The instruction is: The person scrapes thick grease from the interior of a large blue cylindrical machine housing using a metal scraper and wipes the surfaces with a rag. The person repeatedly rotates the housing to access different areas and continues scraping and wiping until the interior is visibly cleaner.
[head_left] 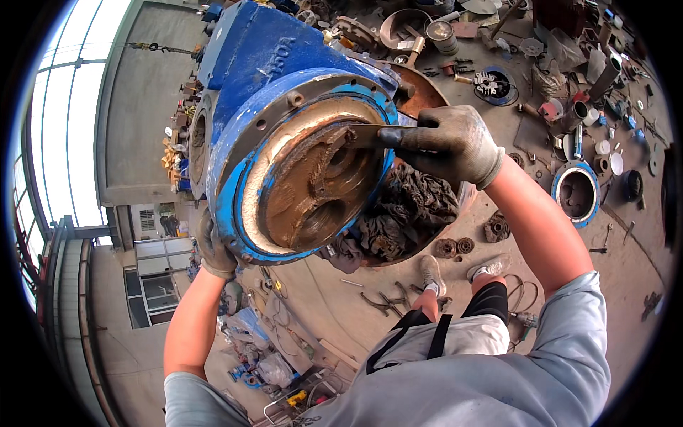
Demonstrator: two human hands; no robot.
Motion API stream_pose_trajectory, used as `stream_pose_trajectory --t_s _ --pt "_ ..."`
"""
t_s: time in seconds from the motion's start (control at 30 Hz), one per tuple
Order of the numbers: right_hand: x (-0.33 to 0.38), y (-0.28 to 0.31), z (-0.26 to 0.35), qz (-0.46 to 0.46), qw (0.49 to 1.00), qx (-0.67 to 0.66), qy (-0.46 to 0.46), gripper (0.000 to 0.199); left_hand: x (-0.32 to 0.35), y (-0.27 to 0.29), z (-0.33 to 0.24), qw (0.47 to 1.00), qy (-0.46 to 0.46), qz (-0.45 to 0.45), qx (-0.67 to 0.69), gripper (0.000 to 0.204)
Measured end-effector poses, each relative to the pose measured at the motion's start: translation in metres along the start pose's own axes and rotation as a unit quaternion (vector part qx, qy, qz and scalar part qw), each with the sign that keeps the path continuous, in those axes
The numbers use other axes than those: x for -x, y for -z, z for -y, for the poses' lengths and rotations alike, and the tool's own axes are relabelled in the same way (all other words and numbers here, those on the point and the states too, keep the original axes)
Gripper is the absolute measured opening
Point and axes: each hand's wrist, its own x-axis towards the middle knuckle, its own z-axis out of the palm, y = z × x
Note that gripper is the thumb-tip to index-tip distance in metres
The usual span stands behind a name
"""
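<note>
A big blue cast-metal housing (274, 46), like a pump casing, fills the upper middle, its round flanged opening facing me. Inside the bare rim lies a brown, grimy inner face (295, 188) with dark recesses and a smeared coating. My right hand (455, 146), in a dirty work glove, is closed on a scraper (366, 135). The scraper's flat blade points left and meets the upper right of the grimy face. At the lower left, my gloved left hand (215, 249) grips the flange's outer edge; some of its fingers are hidden behind the rim.
Dark, crumpled rags (413, 213) lie heaped beneath the housing. On the floor at right sits a blue-rimmed ring part (578, 193) among tools and scattered parts. A metal can (442, 37) stands at the back. Rusty gears (447, 248) lie near my feet.
</note>
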Motion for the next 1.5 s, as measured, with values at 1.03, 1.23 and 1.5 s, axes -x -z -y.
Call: stream_pose_trajectory --t_s 1.03,1.23,1.5 --pt "-0.109 0.015 0.054 0.240 0.924 0.125 0.269 0.037 0.004 -0.016 0.005 0.994 -0.078 -0.076 0.003 0.043" --pt "-0.119 0.043 0.046 0.266 0.903 0.204 0.270 0.045 -0.002 -0.018 0.011 0.984 -0.150 -0.084 -0.041 0.036" --pt "-0.042 0.034 0.068 0.286 0.942 0.139 0.106 0.055 0.002 -0.006 0.034 0.996 -0.072 0.014 0.058 0.049"
